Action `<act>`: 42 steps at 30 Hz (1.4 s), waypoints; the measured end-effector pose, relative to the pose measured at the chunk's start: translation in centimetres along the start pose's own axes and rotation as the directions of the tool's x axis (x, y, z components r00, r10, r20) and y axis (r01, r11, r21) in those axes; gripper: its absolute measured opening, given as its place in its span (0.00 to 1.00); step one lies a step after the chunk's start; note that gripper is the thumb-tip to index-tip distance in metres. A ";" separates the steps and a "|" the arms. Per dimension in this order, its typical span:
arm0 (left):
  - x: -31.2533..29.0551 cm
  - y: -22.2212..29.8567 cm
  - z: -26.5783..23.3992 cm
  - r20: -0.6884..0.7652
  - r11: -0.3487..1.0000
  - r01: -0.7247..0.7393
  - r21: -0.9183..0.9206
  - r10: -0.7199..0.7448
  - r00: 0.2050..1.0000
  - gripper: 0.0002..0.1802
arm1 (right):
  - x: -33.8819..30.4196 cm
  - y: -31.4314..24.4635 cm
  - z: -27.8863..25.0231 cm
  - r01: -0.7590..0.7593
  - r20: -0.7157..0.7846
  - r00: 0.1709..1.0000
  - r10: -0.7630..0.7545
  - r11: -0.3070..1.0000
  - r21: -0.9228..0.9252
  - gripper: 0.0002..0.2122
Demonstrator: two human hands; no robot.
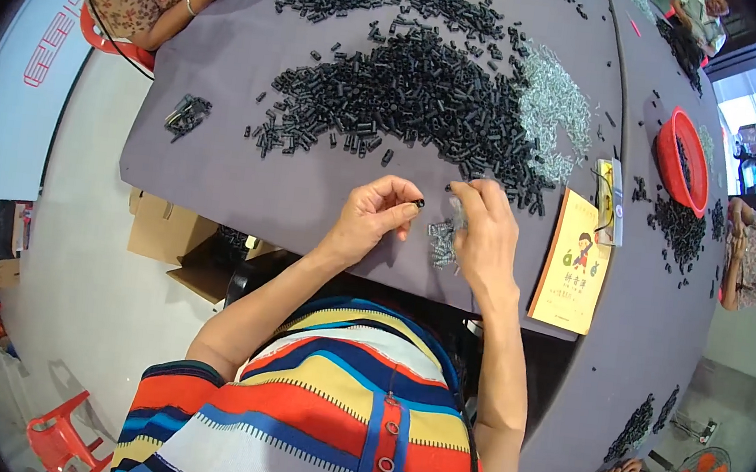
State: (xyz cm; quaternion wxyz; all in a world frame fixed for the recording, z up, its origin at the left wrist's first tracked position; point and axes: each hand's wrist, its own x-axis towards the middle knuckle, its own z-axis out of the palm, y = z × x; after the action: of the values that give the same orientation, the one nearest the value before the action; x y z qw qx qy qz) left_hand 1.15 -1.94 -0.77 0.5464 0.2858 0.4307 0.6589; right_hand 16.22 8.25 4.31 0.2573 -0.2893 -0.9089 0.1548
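Between the thumb and forefinger of my left hand is a small black tube-like piece. My right hand is just beside it, fingers bent and pressed together. A dark bit shows at its fingertips, too small to name, and something clear shows under the fingers. Next to the right hand's thumb lies a small heap of clear plastic pieces, partly covered by that hand. Beyond both hands spreads a wide pile of short black cylinders, with many clear pieces at its right side.
A yellow booklet lies right of my hand, near glasses. Farther right stands a red basket. A small cluster of pieces lies at left. Other people sit around the grey-covered table. Open cardboard boxes stand below its edge.
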 end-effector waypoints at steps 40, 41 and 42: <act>-0.3 -0.8 2.9 -0.056 0.992 -0.029 -0.124 0.022 0.998 0.10 | -4.6 -1.4 1.2 -0.306 -0.037 0.905 0.423 0.712 0.632 0.12; -0.3 -0.8 3.0 -0.056 0.988 -0.012 -0.152 0.003 0.998 0.10 | -4.6 -1.5 1.1 -0.307 -0.039 0.905 0.424 0.711 0.633 0.12; -0.2 -0.9 3.0 -0.057 0.984 0.005 -0.180 -0.016 0.998 0.10 | -4.5 -1.6 1.0 -0.266 -0.079 0.917 0.392 0.744 0.613 0.12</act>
State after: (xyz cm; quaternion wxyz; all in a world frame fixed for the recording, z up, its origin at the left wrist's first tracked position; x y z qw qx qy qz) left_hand 4.12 -1.39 -0.12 0.5606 0.2139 0.3868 0.7002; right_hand 18.09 4.10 2.51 0.3937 -0.3653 -0.7182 0.4423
